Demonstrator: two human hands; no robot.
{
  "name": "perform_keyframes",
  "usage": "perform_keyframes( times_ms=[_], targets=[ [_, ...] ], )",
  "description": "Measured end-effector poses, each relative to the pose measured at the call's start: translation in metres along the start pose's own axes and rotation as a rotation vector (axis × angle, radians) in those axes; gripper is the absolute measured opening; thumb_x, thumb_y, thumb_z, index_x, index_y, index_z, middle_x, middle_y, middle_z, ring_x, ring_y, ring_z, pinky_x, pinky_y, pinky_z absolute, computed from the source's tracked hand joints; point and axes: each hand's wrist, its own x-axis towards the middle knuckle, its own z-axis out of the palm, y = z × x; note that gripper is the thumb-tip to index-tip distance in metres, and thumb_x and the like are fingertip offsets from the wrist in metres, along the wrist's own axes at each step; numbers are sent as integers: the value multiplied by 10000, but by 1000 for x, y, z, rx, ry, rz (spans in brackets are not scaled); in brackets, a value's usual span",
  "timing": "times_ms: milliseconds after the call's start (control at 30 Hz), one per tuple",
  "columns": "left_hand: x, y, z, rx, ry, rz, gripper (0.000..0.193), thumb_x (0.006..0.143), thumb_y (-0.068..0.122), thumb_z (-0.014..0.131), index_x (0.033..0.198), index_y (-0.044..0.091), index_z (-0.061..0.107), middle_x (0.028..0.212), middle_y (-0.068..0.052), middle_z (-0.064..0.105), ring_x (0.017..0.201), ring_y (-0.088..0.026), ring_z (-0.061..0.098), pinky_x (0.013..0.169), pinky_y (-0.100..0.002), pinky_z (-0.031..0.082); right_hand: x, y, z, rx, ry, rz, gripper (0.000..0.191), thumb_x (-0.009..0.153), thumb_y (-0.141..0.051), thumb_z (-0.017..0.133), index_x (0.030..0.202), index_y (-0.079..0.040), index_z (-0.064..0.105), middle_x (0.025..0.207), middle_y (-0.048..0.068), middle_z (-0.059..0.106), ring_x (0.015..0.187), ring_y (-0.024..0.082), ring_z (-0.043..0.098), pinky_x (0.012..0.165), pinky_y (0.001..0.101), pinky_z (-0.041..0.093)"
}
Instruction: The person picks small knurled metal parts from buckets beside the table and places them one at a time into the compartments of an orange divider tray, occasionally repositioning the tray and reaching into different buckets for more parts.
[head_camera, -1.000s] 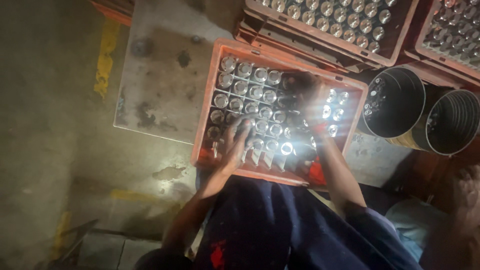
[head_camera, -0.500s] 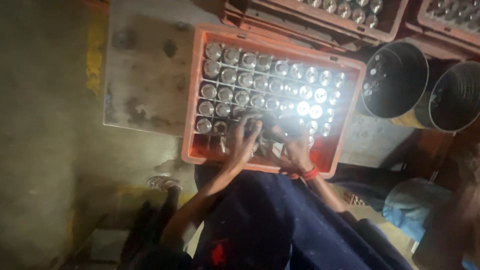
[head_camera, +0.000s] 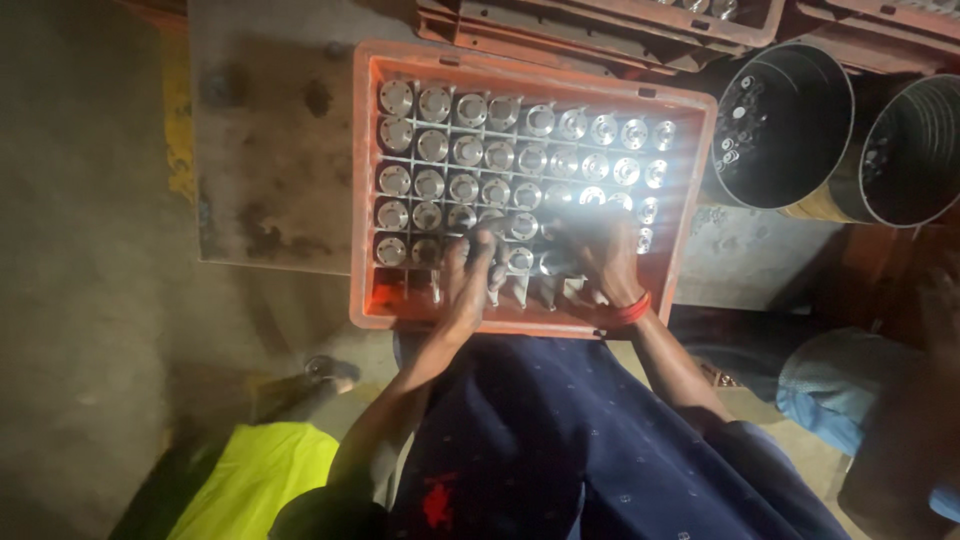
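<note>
Left hand (head_camera: 468, 275) & right hand (head_camera: 600, 258) — fingers curled onto round metal parts (head_camera: 520, 228) standing upright in near rows of orange crate (head_camera: 365, 180) (grip hidden, cannot tell); parts lie directly beneath both hands.

Dim, slightly soft view; harsh glare, perhaps a headlamp, on the orange crate (head_camera: 690, 190).

Stained grey slab (head_camera: 270, 150) on concrete floor (head_camera: 80, 300); orange crate (head_camera: 365, 200) rests on slab, overhanging near edge.
</note>
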Motion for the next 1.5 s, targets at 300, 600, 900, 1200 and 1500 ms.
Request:
perform_keyframes(
  times_ms=[300, 600, 900, 1200, 1500],
  targets=[
    [-3, 18, 26, 215, -162, -95, 764, 908, 473, 670, 1526, 135, 373, 895, -2, 610, 640, -88, 562, 464, -244, 420, -15, -59, 3, 498, -320, 197, 307, 896, -159, 767, 1170, -27, 725, 1004, 14, 760, 871, 113, 679, 769, 294, 567],
    [11, -9, -8, -494, 81, -205, 377, 997, 314, 608, 1209, 2, 603, 836, -83, 669, 599, -154, 581, 577, -306, 487, 12, -20, -14, 39, 204, -11, 176, 882, -42, 791, 1055, -39, 760, 940, 49, 733, 802, 161, 683, 691, 336, 545],
    [3, -16, -2, -297, 81, -189, 221, 1050, 306, 638, 1115, 103, 581, 748, 8, 546, 526, -82, 435, 491, -237, 363, 50, -9, -10, -346, 5, -467, 391, 851, -33, 737, 1240, -52, 703, 1098, 142, 742, 978, 302, 683, 884, 411, 516],
    [-1, 2, 21, 70, -73, -64, 516, 1018, 349, 568, 1502, 215, 448, 821, 36, 567, 615, -48, 489, 475, -213, 383, 0, -45, 6, 301, -268, 168, 282, 925, -196, 755, 1154, -34, 734, 1056, 66, 741, 916, 132, 683, 759, 295, 586],
    [3, -11, 3, -108, 115, -134, 423, 1018, 443, 600, 1294, 123, 603, 745, 12, 588, 535, -82, 461, 463, -240, 344, 61, -34, -19, -130, 135, -171, 251, 861, -82, 730, 1103, -21, 751, 1034, 89, 719, 960, 210, 636, 775, 334, 597]
  ],
)
